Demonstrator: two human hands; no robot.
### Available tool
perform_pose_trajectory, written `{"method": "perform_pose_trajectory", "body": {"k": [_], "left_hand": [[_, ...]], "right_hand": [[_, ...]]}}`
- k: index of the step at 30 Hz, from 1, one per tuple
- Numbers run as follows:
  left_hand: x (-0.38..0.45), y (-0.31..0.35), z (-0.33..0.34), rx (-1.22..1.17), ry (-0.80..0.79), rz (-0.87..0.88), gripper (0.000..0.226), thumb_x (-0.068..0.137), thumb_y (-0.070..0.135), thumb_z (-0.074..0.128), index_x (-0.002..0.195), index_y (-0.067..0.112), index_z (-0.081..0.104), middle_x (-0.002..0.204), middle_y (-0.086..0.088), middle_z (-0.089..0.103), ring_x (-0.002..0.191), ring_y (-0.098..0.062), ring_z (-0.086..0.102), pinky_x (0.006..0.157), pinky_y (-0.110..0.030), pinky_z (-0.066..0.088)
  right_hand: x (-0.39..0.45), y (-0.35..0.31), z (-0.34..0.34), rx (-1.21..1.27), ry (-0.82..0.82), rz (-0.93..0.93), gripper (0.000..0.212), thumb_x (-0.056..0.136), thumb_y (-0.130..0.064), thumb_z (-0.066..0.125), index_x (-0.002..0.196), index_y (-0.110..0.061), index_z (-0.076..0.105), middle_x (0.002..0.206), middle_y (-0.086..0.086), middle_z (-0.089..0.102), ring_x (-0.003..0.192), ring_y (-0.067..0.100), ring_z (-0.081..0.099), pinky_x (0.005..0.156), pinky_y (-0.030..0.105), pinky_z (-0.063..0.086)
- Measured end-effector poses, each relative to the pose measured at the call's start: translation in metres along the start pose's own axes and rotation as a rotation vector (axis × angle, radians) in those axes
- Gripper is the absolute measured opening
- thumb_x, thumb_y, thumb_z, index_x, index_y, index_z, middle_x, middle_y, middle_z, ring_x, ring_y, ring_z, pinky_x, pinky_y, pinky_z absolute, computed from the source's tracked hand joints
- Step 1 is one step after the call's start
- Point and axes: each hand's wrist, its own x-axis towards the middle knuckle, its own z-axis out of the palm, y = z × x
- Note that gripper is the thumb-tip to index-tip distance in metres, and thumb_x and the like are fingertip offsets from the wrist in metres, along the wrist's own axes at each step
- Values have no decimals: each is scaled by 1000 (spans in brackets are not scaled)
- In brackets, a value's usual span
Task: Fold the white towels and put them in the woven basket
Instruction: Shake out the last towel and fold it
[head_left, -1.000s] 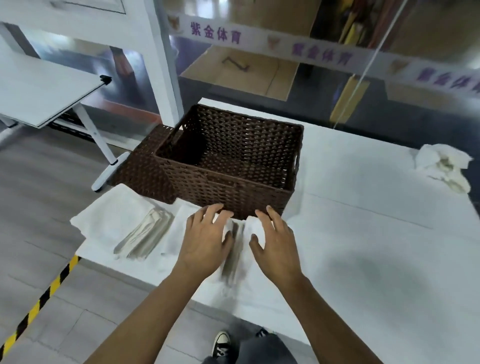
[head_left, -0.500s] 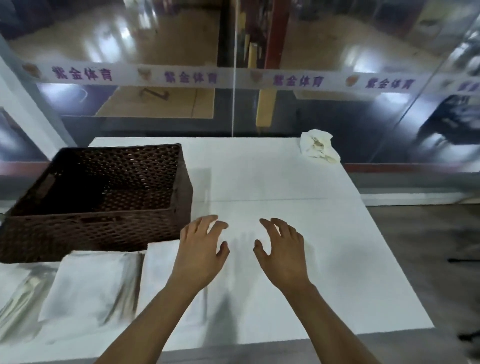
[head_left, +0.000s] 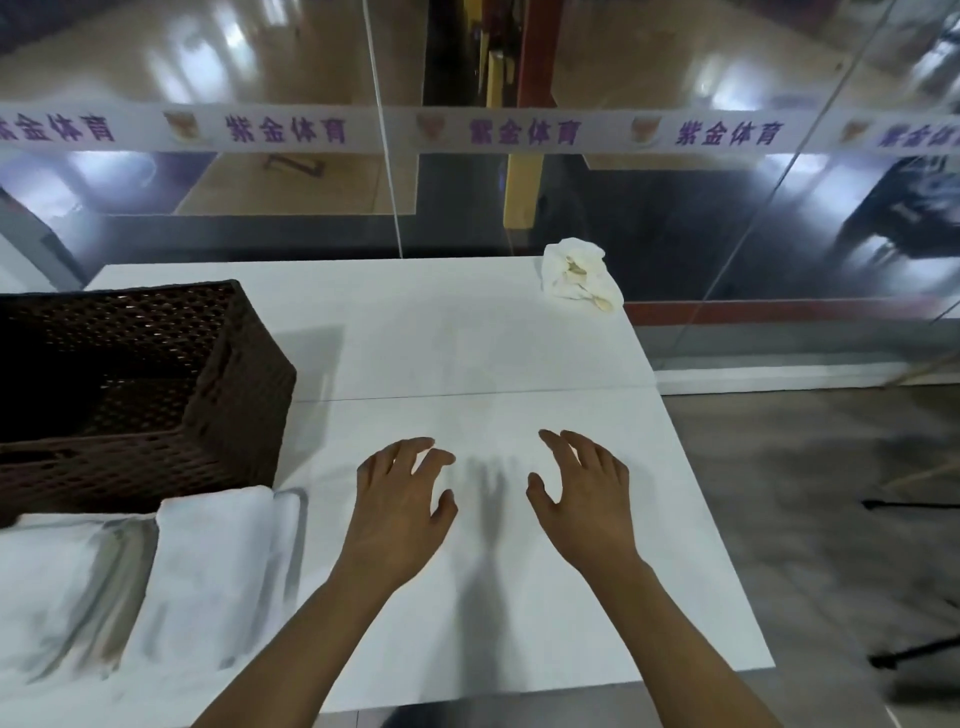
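The dark brown woven basket stands at the left of the white table, and nothing shows inside it. Two folded white towels lie in front of it, one beside the other at the left edge. A crumpled white towel lies at the table's far right corner. My left hand and my right hand hover side by side over the bare middle of the table, fingers spread and relaxed, holding nothing. Both are well short of the crumpled towel.
A glass wall with a white banner of purple characters runs just behind the table. The table's right edge drops to a grey floor, where dark stand legs lie at the far right.
My view swung right from the basket toward the table's middle. Both hands left the folded towel in front of the basket and moved right over the bare tabletop.
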Motion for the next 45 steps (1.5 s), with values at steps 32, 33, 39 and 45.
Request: {"method": "perform_pose_trajectory", "body": {"k": [32, 33, 39, 45], "left_hand": [[321, -2, 258, 53, -326, -95, 62, 88, 50, 64, 145, 37, 45, 155, 4, 39, 141, -24, 39, 111, -41, 30], [326, -5, 268, 68, -341, -100, 66, 86, 54, 62, 147, 38, 43, 157, 4, 36, 143, -24, 37, 112, -43, 30], [317, -21, 308, 138, -402, -106, 83, 71, 68, 66, 145, 38, 46, 156, -4, 42, 137, -36, 47, 103, -55, 42], [314, -29, 317, 110, -400, -135, 90, 73, 64, 75, 151, 44, 35, 163, 1, 29, 147, -32, 33, 113, -54, 33]], "right_hand": [[360, 200, 134, 22, -120, 31, 53, 91, -32, 64, 143, -22, 53, 135, 5, 57, 118, 30, 56, 103, 44, 38], [377, 207, 138, 18, -112, 22, 54, 91, -31, 64, 143, -22, 53, 135, 6, 57, 118, 31, 56, 101, 45, 39], [488, 230, 154, -49, -55, 5, 62, 90, -32, 64, 148, -23, 42, 146, 10, 45, 128, 36, 47, 104, 50, 39], [571, 237, 177, -185, -167, -3, 84, 91, -36, 67, 158, -33, 17, 166, 13, 14, 147, 40, 25, 115, 61, 28]]}}
